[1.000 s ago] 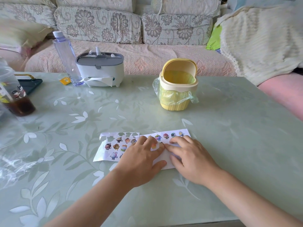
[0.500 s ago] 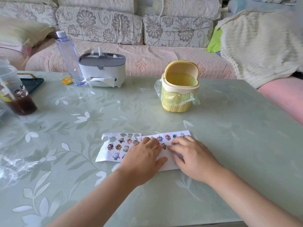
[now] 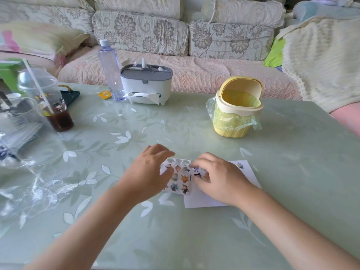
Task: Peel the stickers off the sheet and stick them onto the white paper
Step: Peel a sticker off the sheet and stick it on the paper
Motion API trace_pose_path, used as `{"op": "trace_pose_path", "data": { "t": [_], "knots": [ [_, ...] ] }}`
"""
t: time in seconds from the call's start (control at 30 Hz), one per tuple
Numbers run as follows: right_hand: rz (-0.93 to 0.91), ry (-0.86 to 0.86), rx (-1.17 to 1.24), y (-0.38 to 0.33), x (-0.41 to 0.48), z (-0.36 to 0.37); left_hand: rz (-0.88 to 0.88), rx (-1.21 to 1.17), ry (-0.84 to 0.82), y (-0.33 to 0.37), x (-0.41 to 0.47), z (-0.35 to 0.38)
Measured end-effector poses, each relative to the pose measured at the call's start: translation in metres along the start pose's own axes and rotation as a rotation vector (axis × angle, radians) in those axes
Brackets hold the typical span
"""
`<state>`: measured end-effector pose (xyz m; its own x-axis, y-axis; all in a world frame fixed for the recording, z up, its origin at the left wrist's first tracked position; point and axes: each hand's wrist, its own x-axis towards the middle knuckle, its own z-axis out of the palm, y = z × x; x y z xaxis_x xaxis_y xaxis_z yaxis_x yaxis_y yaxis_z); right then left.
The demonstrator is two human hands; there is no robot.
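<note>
On green leaf-patterned worktop (image 3: 282, 201), toward front edge: left hand (image 3: 150, 172) gripping left side of sticker sheet (image 3: 180, 179); right hand (image 3: 216, 176) curled at its right edge, atop white paper (image 3: 248, 173), pinch unclear.

table (image 3: 292, 152): glossy, smooth | bin (image 3: 231, 131): plastic | sofa (image 3: 194, 75): cloth | white paper (image 3: 202, 199): matt

free passage over the table (image 3: 302, 172) right of the white paper (image 3: 247, 176); bin (image 3: 235, 117), tissue box (image 3: 146, 88), bottle (image 3: 111, 71) stand behind.
</note>
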<state>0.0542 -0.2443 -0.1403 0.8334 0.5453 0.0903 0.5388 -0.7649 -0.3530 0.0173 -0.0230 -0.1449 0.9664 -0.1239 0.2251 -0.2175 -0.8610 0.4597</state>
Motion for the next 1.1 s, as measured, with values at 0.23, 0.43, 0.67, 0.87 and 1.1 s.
{"op": "trace_pose_path", "data": {
  "t": [0.23,0.43,0.67,0.87,1.1],
  "knots": [
    [-0.181,-0.083,-0.143,-0.028,0.017,0.024,-0.041,0.213,-0.325,-0.031,-0.029,-0.015],
    [-0.278,0.111,-0.013,-0.033,0.021,0.035,-0.107,0.083,-0.205,-0.037,-0.026,-0.016],
    [-0.428,0.530,-0.096,-0.029,0.027,0.028,-0.465,-0.259,0.002,-0.019,-0.025,-0.022],
    [-0.420,0.696,-0.180,-0.027,0.025,0.017,-0.737,-0.758,-0.083,-0.004,-0.023,-0.029],
    [-0.355,0.403,0.014,-0.030,0.014,0.002,-0.680,-1.032,-0.032,0.005,-0.016,-0.027]
  ]
}}
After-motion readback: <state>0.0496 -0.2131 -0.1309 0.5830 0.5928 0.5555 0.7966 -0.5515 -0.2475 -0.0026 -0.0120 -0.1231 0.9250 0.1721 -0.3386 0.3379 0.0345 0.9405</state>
